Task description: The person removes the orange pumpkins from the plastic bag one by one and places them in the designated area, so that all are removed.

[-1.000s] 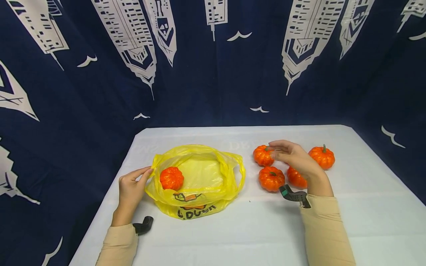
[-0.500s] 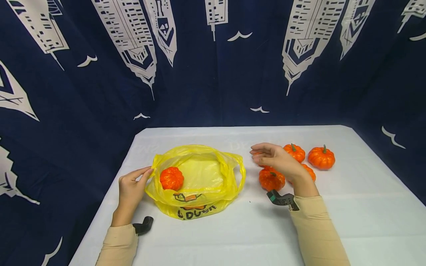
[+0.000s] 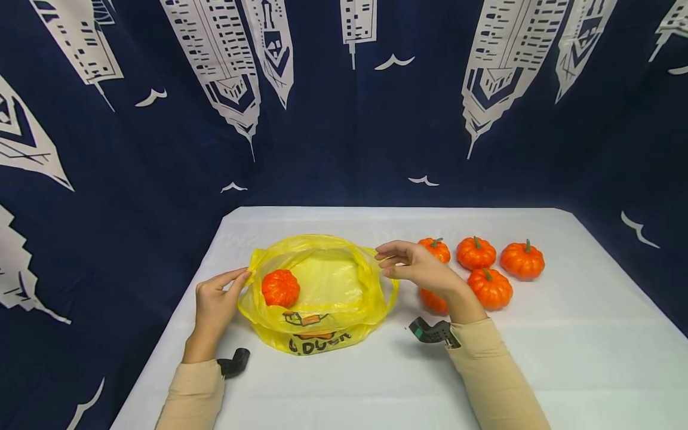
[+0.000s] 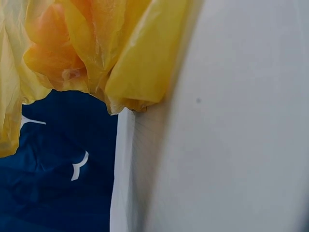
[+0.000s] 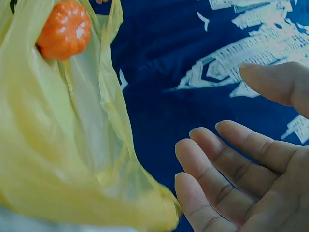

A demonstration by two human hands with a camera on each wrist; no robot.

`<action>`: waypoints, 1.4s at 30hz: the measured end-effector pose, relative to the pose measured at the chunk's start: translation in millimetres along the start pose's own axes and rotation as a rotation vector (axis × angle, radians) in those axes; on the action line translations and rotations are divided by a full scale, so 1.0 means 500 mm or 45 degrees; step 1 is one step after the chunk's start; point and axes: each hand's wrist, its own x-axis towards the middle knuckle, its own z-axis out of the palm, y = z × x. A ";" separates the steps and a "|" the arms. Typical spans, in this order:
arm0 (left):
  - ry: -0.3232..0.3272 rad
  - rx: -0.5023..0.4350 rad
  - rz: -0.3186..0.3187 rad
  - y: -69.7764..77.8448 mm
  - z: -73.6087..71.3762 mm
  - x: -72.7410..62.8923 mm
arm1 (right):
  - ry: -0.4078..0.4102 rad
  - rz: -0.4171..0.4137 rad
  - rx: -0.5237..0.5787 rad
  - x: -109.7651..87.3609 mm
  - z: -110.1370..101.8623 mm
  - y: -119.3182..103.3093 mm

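Observation:
A yellow plastic bag (image 3: 322,322) with printed lettering stands with its mouth spread wide. One small orange pumpkin (image 3: 280,288) lies inside at the left, and the right wrist view shows the same pumpkin (image 5: 65,30) from above. My left hand (image 3: 215,298) pinches the bag's left rim between thumb and fingers; in the left wrist view only the bag (image 4: 145,53) and table show, not the hand. Beside the bag's right handle my right hand (image 3: 421,269) is held up, fingers apart and holding nothing. In the right wrist view this hand (image 5: 241,179) is close to the bag's rim.
Several more pumpkins sit right of the bag: one at the back (image 3: 475,252), one far right (image 3: 522,260), one nearer (image 3: 490,288), and others partly behind the right hand. A white cloth (image 3: 333,388) covers the table. A dark blue printed curtain (image 3: 344,137) hangs behind.
My right hand has moved left, away from over the pumpkins to the bag's right handle, with nothing in it. The left hand keeps its pinch on the rim. The head view has shifted slightly.

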 end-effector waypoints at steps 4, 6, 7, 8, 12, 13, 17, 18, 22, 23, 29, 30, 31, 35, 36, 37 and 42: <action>-0.004 -0.003 0.008 0.000 0.003 0.001 | -0.021 -0.024 -0.057 0.011 0.019 -0.012; -0.001 -0.006 -0.002 0.002 0.004 0.000 | -0.048 -0.041 -0.079 0.019 0.028 -0.020; 0.000 -0.005 -0.009 0.002 0.004 -0.001 | -0.068 -0.060 -0.085 0.023 0.032 -0.024; -0.001 -0.002 -0.015 0.002 0.004 -0.001 | -0.088 -0.082 -0.093 0.028 0.034 -0.028; -0.013 0.002 -0.032 0.002 0.005 -0.002 | -0.182 -0.141 -0.108 0.047 0.041 -0.044; -0.015 0.004 -0.032 0.001 0.004 -0.003 | -0.211 -0.155 -0.118 0.053 0.043 -0.048; -0.015 0.012 -0.037 0.000 0.002 -0.003 | -0.317 -0.179 -0.167 0.081 0.051 -0.065; -0.014 0.014 -0.038 0.001 0.002 -0.003 | -0.343 -0.190 -0.183 0.088 0.053 -0.069; -0.016 0.008 -0.041 0.000 0.002 -0.003 | -0.426 -0.212 -0.218 0.116 0.063 -0.085; -0.019 0.001 -0.041 0.000 0.002 -0.003 | -0.444 -0.217 -0.225 0.122 0.065 -0.088; -0.019 -0.019 -0.041 0.000 0.003 -0.002 | -0.524 -0.212 -0.258 0.162 0.081 -0.092; -0.016 -0.018 -0.043 0.000 0.003 -0.002 | -0.532 -0.209 -0.271 0.169 0.085 -0.091; -0.013 -0.021 -0.043 0.001 0.003 -0.002 | -0.538 -0.207 -0.284 0.176 0.087 -0.090; -0.005 -0.021 -0.044 0.000 0.002 -0.002 | -0.555 -0.197 -0.318 0.201 0.098 -0.081; -0.004 -0.017 -0.041 0.000 0.002 -0.003 | -0.557 -0.190 -0.328 0.206 0.100 -0.079; -0.004 -0.016 -0.036 0.000 0.002 -0.003 | -0.561 -0.183 -0.336 0.211 0.103 -0.078; -0.003 0.004 -0.025 0.000 0.001 -0.001 | -0.585 -0.150 -0.384 0.230 0.114 -0.074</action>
